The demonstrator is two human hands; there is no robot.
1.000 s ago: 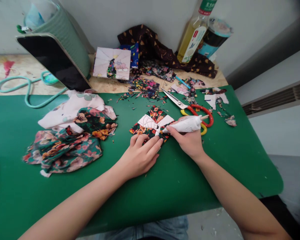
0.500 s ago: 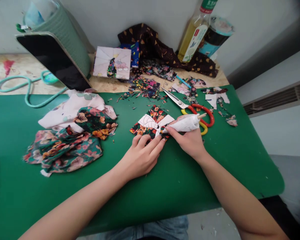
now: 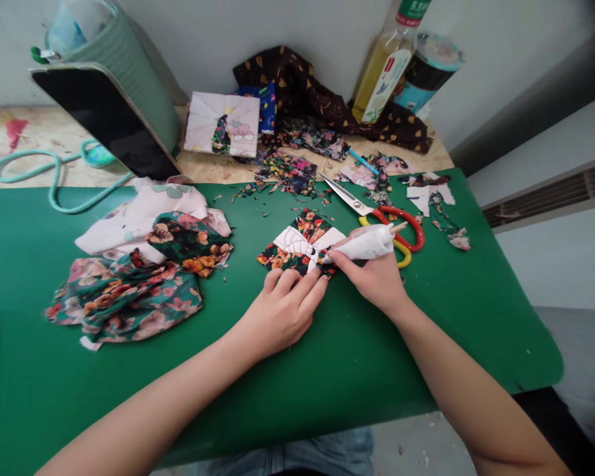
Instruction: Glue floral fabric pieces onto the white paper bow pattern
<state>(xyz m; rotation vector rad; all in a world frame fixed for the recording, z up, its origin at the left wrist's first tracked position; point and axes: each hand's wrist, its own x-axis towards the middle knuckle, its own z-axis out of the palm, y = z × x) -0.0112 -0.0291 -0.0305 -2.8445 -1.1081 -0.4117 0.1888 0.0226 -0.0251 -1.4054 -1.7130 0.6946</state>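
Observation:
A small patchwork piece (image 3: 300,246), pink foam with dark floral fabric sections, lies on the green mat (image 3: 327,370). My left hand (image 3: 282,307) rests on its near edge, fingers stretched flat and pressing the fabric down. My right hand (image 3: 377,277) is closed round a stick tool wrapped in white tissue (image 3: 364,246), with its tip touching the piece's right side.
Red and yellow scissors (image 3: 377,218) lie just behind my right hand. A heap of floral fabric (image 3: 139,271) sits on the left. A phone (image 3: 104,122) leans on a green basket (image 3: 129,73). Fabric scraps (image 3: 287,172), a finished block (image 3: 223,125) and two bottles (image 3: 391,59) stand at the back.
My left hand's fingers have curled slightly and slid a little right along the piece's near edge. The wrapped tool's tip stays at the piece's right side.

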